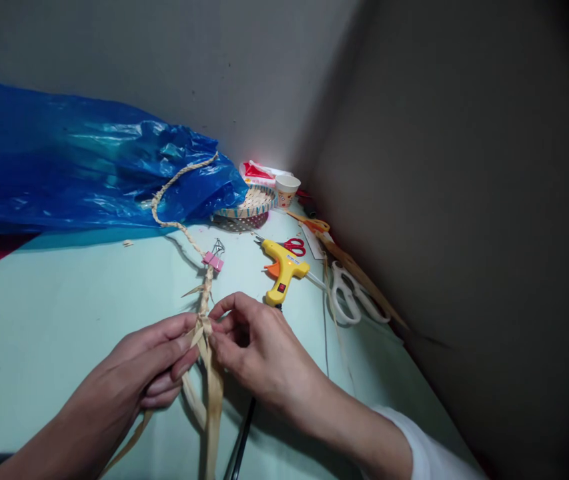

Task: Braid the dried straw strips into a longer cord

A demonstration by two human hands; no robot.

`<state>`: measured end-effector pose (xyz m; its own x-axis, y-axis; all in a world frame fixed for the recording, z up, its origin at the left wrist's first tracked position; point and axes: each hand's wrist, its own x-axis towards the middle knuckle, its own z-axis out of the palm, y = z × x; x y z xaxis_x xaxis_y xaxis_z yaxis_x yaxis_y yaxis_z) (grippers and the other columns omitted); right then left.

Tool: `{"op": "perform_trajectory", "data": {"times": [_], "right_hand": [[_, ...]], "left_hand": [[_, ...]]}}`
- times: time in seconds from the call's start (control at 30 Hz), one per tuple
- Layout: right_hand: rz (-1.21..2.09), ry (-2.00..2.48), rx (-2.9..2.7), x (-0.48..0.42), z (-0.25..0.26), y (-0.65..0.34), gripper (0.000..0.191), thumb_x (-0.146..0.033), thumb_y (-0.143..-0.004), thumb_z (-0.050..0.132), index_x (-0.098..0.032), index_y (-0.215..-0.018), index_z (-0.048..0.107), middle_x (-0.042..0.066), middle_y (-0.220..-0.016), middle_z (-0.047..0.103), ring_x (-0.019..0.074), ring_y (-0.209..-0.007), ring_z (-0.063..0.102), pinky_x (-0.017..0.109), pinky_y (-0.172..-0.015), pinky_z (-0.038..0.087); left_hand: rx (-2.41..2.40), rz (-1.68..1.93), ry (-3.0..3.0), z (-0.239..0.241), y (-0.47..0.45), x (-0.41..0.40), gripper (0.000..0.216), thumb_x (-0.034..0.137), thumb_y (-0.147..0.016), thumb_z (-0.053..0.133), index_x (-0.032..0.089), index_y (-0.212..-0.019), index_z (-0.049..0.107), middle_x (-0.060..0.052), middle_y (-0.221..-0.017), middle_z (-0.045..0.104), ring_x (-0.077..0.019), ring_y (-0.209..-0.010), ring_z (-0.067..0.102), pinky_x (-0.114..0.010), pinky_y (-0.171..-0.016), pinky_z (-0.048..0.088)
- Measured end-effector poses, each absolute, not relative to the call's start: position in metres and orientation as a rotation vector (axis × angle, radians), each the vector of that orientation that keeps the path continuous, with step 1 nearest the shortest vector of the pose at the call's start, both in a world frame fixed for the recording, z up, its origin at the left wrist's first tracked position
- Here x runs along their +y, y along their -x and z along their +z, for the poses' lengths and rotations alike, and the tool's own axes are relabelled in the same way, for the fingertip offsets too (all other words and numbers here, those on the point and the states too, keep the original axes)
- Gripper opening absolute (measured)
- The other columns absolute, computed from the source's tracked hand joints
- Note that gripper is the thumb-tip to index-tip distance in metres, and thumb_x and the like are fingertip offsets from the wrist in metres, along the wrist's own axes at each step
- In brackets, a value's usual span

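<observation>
Both hands (pixel 151 365) (pixel 264 347) pinch the braid (pixel 206 291) well inside the table's right edge (pixel 431 400).

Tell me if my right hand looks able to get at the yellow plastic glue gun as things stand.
Probably yes: the glue gun lies just beyond the right hand, with nothing visible blocking the way, though that hand's fingers are occupied at the pale braided fibre cord.
</observation>
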<state>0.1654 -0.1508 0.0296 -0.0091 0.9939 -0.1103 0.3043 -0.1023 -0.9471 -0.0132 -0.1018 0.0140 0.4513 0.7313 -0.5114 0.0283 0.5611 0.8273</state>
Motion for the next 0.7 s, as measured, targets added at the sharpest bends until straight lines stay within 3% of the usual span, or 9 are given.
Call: {"op": "perform_trajectory", "data": {"times": [0.23, 0.4, 0.5, 0.6, 0.7], "right_hand": [[1.157, 1.476, -1.436, -0.152, 0.044, -0.179, 0.009, -0.012, -0.09, 0.06, -0.019, -0.084, 0.059, -0.003, -0.072, 0.054, 0.0135, -0.067, 0.049, 0.026, -0.063, 0.038], [1.15, 1.44, -1.519, -0.158, 0.037, -0.164, 0.013, -0.015, -0.092, 0.061, -0.02, -0.082, 0.055, 0.0, -0.08, 0.061, 0.0158, -0.075, 0.058, 0.027, -0.07, 0.043], [1.331, 1.378, -1.41, -0.159, 0.031, -0.159, 0.011, -0.019, -0.098, 0.055, -0.021, -0.088, 0.052, 0.0, -0.077, 0.064, 0.0171, -0.072, 0.064, 0.027, -0.069, 0.047], [1.286, 1.434, -1.388, -0.159, 0.028, -0.159, 0.005, -0.019, -0.095, 0.058, -0.021, -0.099, 0.055, 0.001, -0.081, 0.067, 0.0166, -0.072, 0.061, 0.026, -0.068, 0.046], [1.227, 1.445, -1.453, -0.159, 0.03, -0.162, 0.018, -0.018, -0.095, 0.059, -0.02, -0.112, 0.064, 0.001, -0.087, 0.068, 0.0155, -0.072, 0.057, 0.026, -0.068, 0.044]], "left_hand": [[1.034, 0.514, -0.844, 0.019, 0.008, -0.101, 0.074, 0.05, -0.058, 0.092, 0.02, -0.121, 0.068, 0.01, -0.054, 0.049, -0.0047, -0.048, 0.018, -0.02, -0.044, 0.015], [1.045, 0.52, -0.831, 0.018, 0.008, -0.103, 0.076, 0.042, -0.059, 0.088, 0.019, -0.129, 0.068, 0.004, -0.064, 0.059, -0.0052, -0.051, 0.024, -0.019, -0.046, 0.013], [1.066, 0.515, -0.837, 0.017, 0.008, -0.104, 0.075, 0.042, -0.06, 0.087, 0.019, -0.13, 0.07, 0.003, -0.062, 0.06, -0.005, -0.05, 0.022, -0.018, -0.046, 0.014], [1.099, 0.53, -0.84, 0.02, 0.005, -0.103, 0.075, 0.041, -0.057, 0.09, 0.02, -0.126, 0.072, 0.004, -0.06, 0.059, -0.0048, -0.049, 0.022, -0.017, -0.045, 0.015], [1.104, 0.544, -0.81, 0.024, 0.003, -0.102, 0.073, 0.038, -0.049, 0.094, 0.019, -0.117, 0.076, 0.004, -0.06, 0.059, -0.0051, -0.049, 0.024, -0.016, -0.043, 0.014]]}}
